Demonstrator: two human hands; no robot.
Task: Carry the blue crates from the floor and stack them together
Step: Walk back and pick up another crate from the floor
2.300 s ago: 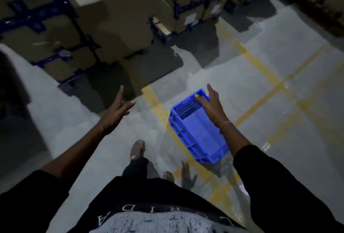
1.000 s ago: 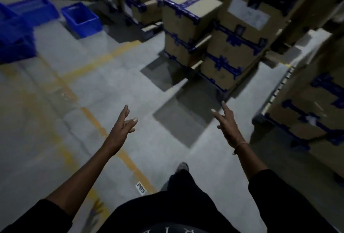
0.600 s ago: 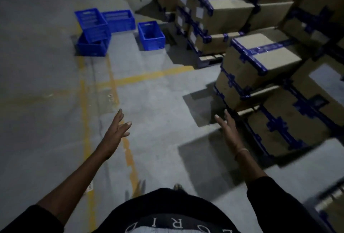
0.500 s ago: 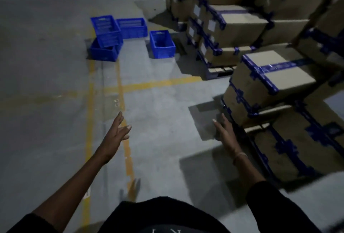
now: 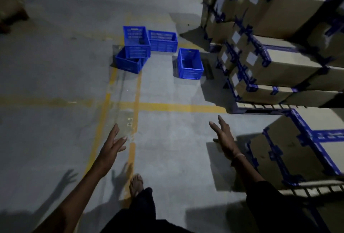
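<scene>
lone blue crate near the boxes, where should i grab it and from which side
Probably by the rims of its two long sides, one hand each, coming from its near short end. The lone crate stands upright and open-topped on the floor, short end toward the person, apart from the other crates. Both the left hand and right hand are free.

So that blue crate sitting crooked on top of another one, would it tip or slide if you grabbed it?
Probably. The tilted crate rests askew on the lower crate, not nested, so a push could slide it off. Its slotted walls and empty inside suggest it is light. It looks like rigid moulded plastic, so it should keep its shape when lifted.
</scene>
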